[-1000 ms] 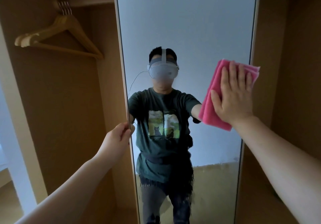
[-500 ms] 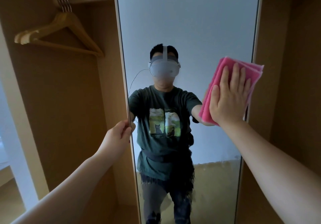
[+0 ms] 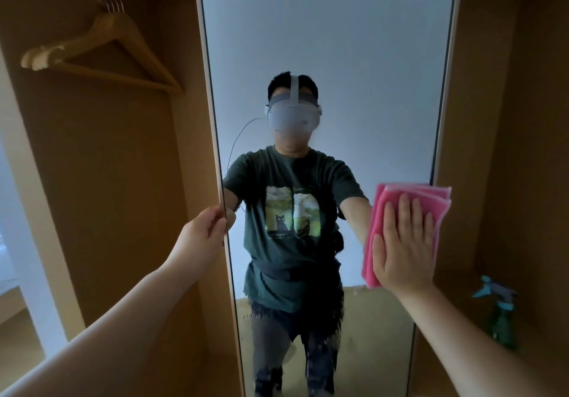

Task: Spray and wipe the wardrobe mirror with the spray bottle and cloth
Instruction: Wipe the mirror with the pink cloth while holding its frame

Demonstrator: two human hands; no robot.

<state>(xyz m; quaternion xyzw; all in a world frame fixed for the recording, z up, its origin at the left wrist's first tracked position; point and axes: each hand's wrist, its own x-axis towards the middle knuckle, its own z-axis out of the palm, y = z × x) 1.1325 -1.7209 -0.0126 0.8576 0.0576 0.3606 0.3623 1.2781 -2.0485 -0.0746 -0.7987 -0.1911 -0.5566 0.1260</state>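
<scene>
Mirror (image 3: 332, 42) wiping is looking well underway: the right hand (image 3: 403, 242), fingers flat and together, is pressing the pink cloth (image 3: 409, 193) against the glass near the mirror's right edge. The left hand (image 3: 206, 230) is gripping the mirror's left edge, steadying it. Spraying is seemingly done, since the bottle (image 3: 498, 313) is standing right of the mirror, with lower glass probably left.

The cloth (image 3: 409, 209) is bright pink. The spray bottle (image 3: 500, 316) is dark green with a light blue head. The wardrobe (image 3: 107, 165) is light brown wood, and the hangers (image 3: 101, 55) are pale wood.
</scene>
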